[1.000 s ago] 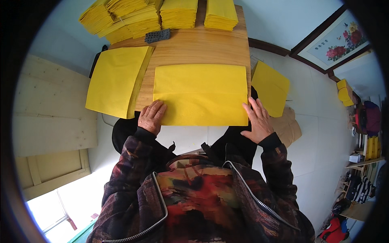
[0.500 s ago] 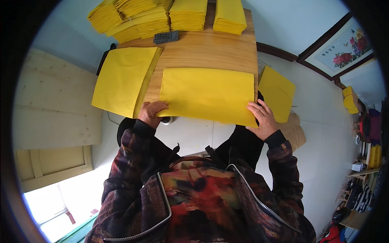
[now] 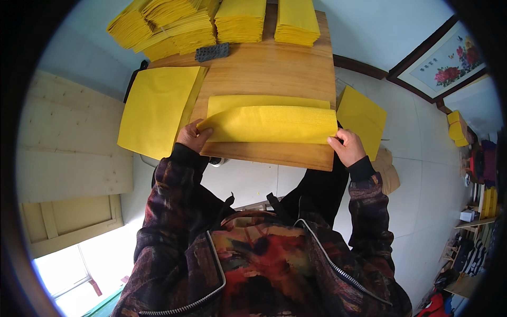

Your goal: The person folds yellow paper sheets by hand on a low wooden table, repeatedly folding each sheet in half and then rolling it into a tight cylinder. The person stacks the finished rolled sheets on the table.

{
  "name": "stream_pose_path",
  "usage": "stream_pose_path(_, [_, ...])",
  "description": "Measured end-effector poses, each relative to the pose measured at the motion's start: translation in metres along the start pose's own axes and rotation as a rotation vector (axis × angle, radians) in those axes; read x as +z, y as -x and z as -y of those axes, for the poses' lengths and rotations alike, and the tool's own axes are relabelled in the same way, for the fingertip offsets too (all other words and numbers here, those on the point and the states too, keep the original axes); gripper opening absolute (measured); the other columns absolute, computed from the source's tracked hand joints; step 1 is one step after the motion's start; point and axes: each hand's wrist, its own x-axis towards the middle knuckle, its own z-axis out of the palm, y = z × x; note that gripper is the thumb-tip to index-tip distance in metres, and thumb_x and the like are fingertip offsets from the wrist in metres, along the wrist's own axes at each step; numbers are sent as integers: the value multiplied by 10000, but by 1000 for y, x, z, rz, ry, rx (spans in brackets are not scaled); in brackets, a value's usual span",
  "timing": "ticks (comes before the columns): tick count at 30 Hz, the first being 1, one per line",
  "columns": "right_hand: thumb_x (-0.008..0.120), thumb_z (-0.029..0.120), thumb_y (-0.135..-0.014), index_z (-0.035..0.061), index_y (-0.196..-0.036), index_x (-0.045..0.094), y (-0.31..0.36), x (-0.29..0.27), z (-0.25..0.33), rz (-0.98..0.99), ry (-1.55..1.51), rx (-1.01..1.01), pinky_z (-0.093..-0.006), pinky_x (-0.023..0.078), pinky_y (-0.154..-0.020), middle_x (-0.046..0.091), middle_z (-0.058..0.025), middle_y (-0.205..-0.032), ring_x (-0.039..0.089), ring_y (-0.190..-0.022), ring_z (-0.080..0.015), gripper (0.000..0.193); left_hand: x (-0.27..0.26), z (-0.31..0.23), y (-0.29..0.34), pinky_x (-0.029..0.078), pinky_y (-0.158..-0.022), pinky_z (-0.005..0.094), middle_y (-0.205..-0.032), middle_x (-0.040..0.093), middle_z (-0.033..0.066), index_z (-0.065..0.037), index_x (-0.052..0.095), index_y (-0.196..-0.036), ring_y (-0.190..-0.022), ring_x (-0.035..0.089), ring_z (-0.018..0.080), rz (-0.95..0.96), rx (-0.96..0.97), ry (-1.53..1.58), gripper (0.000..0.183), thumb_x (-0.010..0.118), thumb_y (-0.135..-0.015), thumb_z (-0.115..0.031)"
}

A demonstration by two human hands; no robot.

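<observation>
The top edge cuts off the yellow piles [image 3: 240, 24]. The folded yellow sheet [image 3: 274, 125] covers part of the desk [image 3: 269, 71]. Some fingers of the left hand [image 3: 194, 136] and right hand [image 3: 348, 147] are tucked away. The writing [image 3: 429, 60] on the wall picture [image 3: 443, 62] is too small to read.

framed flower picture [image 3: 444, 59], small characters [image 3: 428, 63], illegible

L hand [image 3: 194, 136] & R hand [image 3: 347, 148] well apart, approx. level, R slightly lower. Both in pinch grip, thumb [image 3: 333, 141] pressed twd curled fingers [image 3: 343, 134]; R thumb pts inward, to L. L arm [image 3: 166, 193] & R arm [image 3: 368, 198] sleeved, bent, angled fwd, roughly mirroring ea. other.
</observation>
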Motion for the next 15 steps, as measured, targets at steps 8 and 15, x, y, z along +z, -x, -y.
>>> stream_pose_path(8, [581,290,-859,-1,-728,571,-11,15,11,-23,98,224,-432,452,-594,602,-188,-699,585,-672,-369,319,8,-9,-10,419,-538,281,-639,584,42,21,628,-870,-573,500,109,-162,-25,-189,245,688,-816,-211])
stream_pose_path(15, [602,270,-796,6,-697,589,-6,28,18,-173,276,255,-466,474,-632,621,-169,-768,606,-743,-364,282,9,-7,-14,372,-487,316,-555,477,55,11,574,-739,-510,419,138,-201,-78,-278,319,696,-799,-278])
